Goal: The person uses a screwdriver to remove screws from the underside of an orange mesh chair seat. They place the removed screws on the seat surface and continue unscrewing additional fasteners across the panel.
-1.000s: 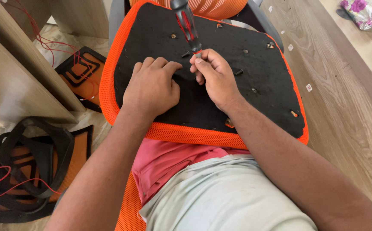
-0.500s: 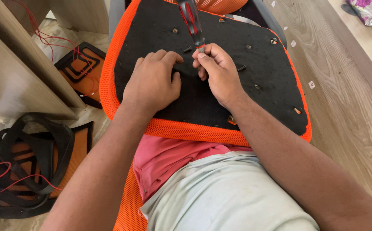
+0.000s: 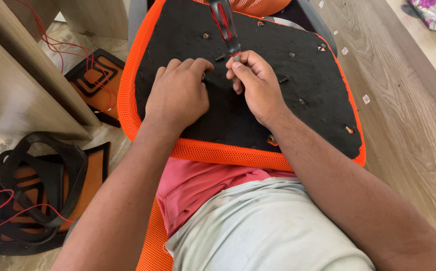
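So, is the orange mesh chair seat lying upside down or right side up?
Upside down. The orange mesh chair seat shows its black underside with screw holes facing up, resting across the person's lap under the left hand and right hand.

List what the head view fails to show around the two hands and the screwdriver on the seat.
- Screwdriver: handle top cut off by the upper frame edge.
- Screwdriver tip: hidden by the right hand, in the head view.
- What the left hand presses: covered by its fingers.
- Seat near edge: partly hidden by both forearms.
- Small screws on the seat: too small to tell the type.
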